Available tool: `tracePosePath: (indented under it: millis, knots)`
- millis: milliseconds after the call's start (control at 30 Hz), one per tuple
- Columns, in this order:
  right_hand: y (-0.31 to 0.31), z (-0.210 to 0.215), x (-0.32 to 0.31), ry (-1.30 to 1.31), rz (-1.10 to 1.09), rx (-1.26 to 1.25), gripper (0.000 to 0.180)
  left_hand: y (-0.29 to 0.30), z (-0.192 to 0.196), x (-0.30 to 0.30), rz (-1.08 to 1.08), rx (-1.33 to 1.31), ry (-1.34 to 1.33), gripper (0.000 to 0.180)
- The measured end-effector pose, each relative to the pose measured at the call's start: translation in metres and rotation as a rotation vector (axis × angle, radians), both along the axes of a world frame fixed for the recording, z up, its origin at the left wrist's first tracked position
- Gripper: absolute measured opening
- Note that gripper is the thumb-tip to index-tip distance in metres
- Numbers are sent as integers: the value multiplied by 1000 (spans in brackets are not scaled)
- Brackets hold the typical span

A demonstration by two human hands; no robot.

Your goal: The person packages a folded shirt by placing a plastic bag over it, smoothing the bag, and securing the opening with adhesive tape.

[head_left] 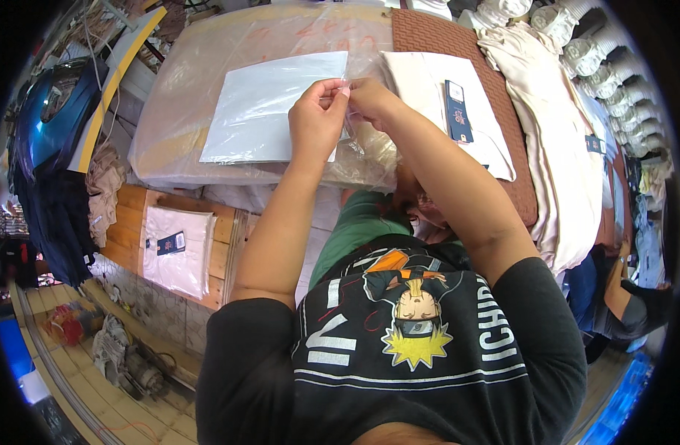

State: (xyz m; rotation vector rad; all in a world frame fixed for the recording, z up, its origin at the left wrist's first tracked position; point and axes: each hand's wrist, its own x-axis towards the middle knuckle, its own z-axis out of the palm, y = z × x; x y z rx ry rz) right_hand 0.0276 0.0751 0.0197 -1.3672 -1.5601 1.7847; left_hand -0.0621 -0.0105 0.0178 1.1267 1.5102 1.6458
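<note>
Both hands meet just above the centre of the view, at about twelve o'clock from the person's chest. The left hand (317,119) is closed in a pinch, thumb and forefinger nipped on the edge of a clear plastic bag (273,107), and the right hand (371,100) is closed the same way on that edge, its fingertips touching those of the left. The bag lies flat — a pale, glossy rectangle with what looks like a white sheet inside — stretching away from the hands toward nine o'clock, on top of a large bundle wrapped in cloudy plastic (206,67) that covers much of the bench. At three o'clock from the hands, just beside them, a folded cream garment (429,96) lies on a brown woven mat (436,37), with a dark blue hang tag (457,111) resting on it. Farther toward three o'clock more cream garments (547,133) are laid out, and a row of white rolled pieces (599,59) runs along the upper right rim. At eight o'clock, well apart from the hands and lower down, a white folded garment in a bag (177,248) sits on a wooden pallet (132,215). A blue vehicle part (51,111) shows at ten o'clock near the rim.
</note>
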Motion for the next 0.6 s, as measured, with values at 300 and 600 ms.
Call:
tracePosePath:
  millis: [300, 600]
  knots:
    - [-6, 43, 8, 179, 77, 553, 25, -9, 21, -122, 530, 187, 325, 57]
    - [5, 80, 57, 154, -32, 434, 31, -2, -19, -197, 156, 68, -313, 38]
